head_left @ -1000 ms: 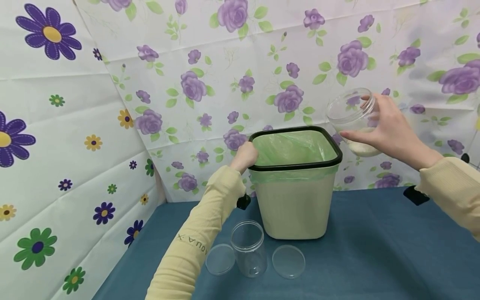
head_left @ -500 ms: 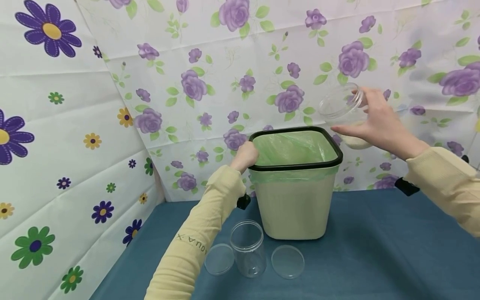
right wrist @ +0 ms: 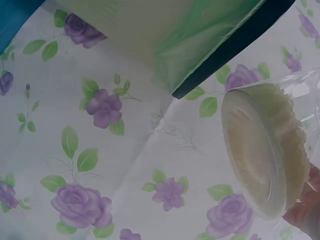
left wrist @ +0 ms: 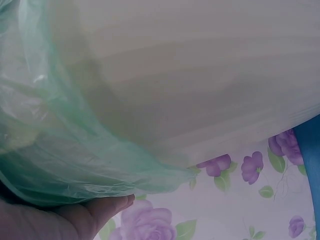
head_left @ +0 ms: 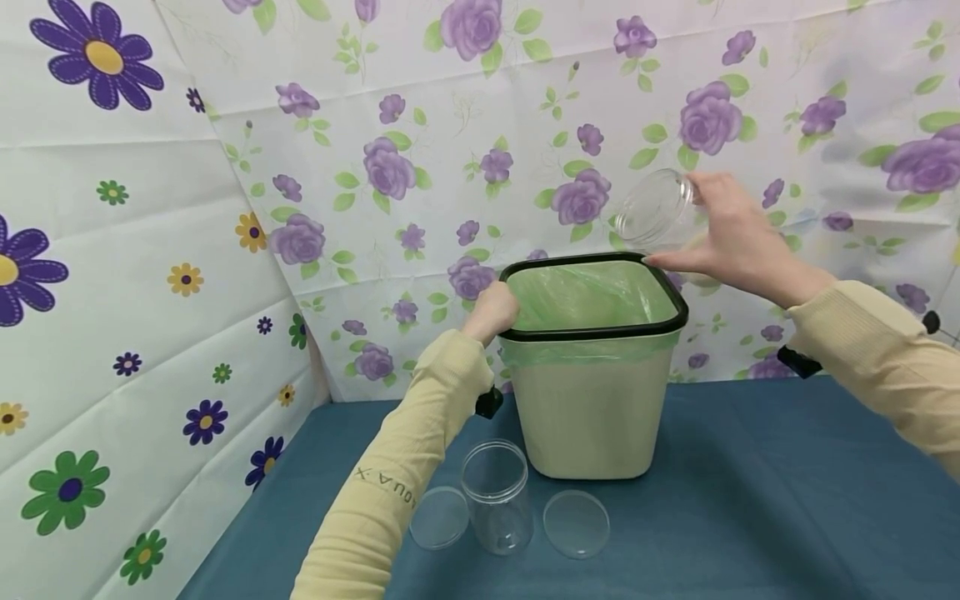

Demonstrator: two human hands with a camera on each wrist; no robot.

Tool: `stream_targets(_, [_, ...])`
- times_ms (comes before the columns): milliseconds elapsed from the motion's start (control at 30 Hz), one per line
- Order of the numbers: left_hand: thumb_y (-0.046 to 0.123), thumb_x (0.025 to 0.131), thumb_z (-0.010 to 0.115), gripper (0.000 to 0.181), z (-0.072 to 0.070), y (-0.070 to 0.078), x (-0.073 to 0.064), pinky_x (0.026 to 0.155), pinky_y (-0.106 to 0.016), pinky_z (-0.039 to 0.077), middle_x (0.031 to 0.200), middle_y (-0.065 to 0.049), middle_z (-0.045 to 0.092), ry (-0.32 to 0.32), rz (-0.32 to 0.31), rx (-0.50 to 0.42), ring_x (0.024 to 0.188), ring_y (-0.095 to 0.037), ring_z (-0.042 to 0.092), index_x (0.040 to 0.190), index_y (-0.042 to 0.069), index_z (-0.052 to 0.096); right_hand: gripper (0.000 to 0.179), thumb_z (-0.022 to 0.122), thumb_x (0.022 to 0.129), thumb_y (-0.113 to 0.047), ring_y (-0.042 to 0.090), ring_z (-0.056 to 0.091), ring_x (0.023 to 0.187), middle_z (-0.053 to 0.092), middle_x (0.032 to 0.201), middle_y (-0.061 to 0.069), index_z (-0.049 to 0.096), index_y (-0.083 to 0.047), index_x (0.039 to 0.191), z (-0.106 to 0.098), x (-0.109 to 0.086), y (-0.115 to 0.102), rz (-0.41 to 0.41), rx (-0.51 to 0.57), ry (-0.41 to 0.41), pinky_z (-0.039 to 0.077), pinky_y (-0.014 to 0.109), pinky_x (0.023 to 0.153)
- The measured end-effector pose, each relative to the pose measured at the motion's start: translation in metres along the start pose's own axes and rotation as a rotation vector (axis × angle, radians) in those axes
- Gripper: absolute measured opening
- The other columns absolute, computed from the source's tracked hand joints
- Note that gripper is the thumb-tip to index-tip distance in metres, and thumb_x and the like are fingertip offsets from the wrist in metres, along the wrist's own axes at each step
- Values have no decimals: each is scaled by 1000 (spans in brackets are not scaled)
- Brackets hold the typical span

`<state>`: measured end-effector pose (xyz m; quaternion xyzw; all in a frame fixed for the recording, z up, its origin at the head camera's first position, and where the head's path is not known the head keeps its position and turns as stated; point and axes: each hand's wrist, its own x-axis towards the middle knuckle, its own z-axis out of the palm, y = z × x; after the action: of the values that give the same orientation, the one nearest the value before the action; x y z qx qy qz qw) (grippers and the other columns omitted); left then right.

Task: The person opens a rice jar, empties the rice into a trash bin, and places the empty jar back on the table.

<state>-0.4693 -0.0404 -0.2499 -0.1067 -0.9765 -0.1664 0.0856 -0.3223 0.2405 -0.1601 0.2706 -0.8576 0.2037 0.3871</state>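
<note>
In the head view my left hand [head_left: 492, 313] grips the left side of the black rim of a cream trash bin [head_left: 588, 408], its fingertips hidden. A green plastic bag [head_left: 577, 292] lines the bin and folds over its outside. My right hand [head_left: 738, 242] holds a clear plastic jar [head_left: 654, 208] by its side, above the bin's right rim. The lidless jar is tilted, its mouth facing left toward the bin's opening. Pale, lumpy contents [right wrist: 292, 135] lie at the jar's bottom in the right wrist view. My left thumb [left wrist: 107, 207] is against the green bag in the left wrist view.
A second clear jar [head_left: 498, 508] stands upright without a lid on the blue tabletop [head_left: 750, 508], in front of the bin. Clear round lids lie on either side of it, a left lid [head_left: 439, 518] and a right lid [head_left: 577, 524]. Flowered sheets [head_left: 420, 100] hang behind.
My right hand has moved left with the jar, bringing it over the bin's right rim and tipping its mouth further toward the bin. My left hand has stayed on the rim.
</note>
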Motion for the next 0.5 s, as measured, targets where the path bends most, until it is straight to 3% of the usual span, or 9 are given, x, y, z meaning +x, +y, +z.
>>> stream_targets(67, [0, 86, 40, 20, -6, 4, -9, 65, -32, 47, 100, -15, 56, 1, -2, 0, 77, -24, 54, 92, -5, 59, 94, 85, 58, -23, 38, 40, 93, 42, 108, 26, 34, 8, 131, 1, 1, -1, -8, -15, -10, 34, 51, 76])
stream_targets(133, [-1, 88, 40, 20, -31, 22, -42, 69, -32, 47, 103, -17, 55, -26, -11, -14, 80, -25, 54, 95, -6, 58, 93, 85, 57, -23, 39, 40, 92, 41, 108, 26, 35, 6, 131, 2, 2, 0, -22, -27, -18, 34, 52, 75])
stream_targets(200, [-2, 89, 39, 21, -47, 34, -67, 72, -33, 46, 105, -18, 55, -33, -14, -24, 83, -26, 53, 97, -8, 57, 93, 86, 56, -23, 39, 41, 92, 41, 108, 26, 37, 4, 130, 4, 3, 1, -43, -43, -17, 35, 52, 74])
stream_targets(267, [-1, 89, 38, 22, -51, 37, -72, 74, -33, 46, 107, -19, 54, -43, -20, -24, 85, -27, 53, 98, -9, 57, 92, 86, 55, -24, 39, 42, 92, 41, 108, 25, 38, 3, 129, 5, 3, 1, -55, -60, -21, 37, 52, 73])
stream_targets(300, [-1, 89, 38, 22, -47, 34, -67, 73, -34, 46, 107, -19, 54, -44, -24, -28, 85, -27, 54, 99, -9, 57, 92, 86, 55, -25, 40, 42, 92, 41, 108, 25, 38, 3, 129, 6, 4, 1, -58, -70, -26, 37, 53, 73])
stream_targets(367, [0, 88, 40, 21, -31, 22, -44, 69, -34, 47, 104, -18, 55, -29, -22, -24, 82, -27, 54, 96, -7, 58, 92, 86, 55, -27, 41, 43, 93, 42, 110, 25, 38, 3, 128, 7, 4, 2, -68, -94, -36, 37, 53, 73])
stream_targets(400, [2, 88, 41, 20, -20, 13, -26, 68, -33, 47, 103, -17, 55, -24, -24, -21, 81, -27, 55, 95, -6, 59, 93, 86, 55, -28, 41, 43, 93, 42, 110, 25, 38, 3, 128, 8, 4, 2, -77, -110, -42, 37, 54, 74])
stream_targets(500, [6, 85, 43, 20, 28, -22, 43, 61, -34, 47, 99, -13, 56, 8, -27, -19, 76, -26, 55, 92, 0, 60, 94, 86, 55, -30, 42, 43, 95, 42, 112, 26, 38, 4, 128, 10, 5, 3, -130, -168, -56, 37, 55, 75])
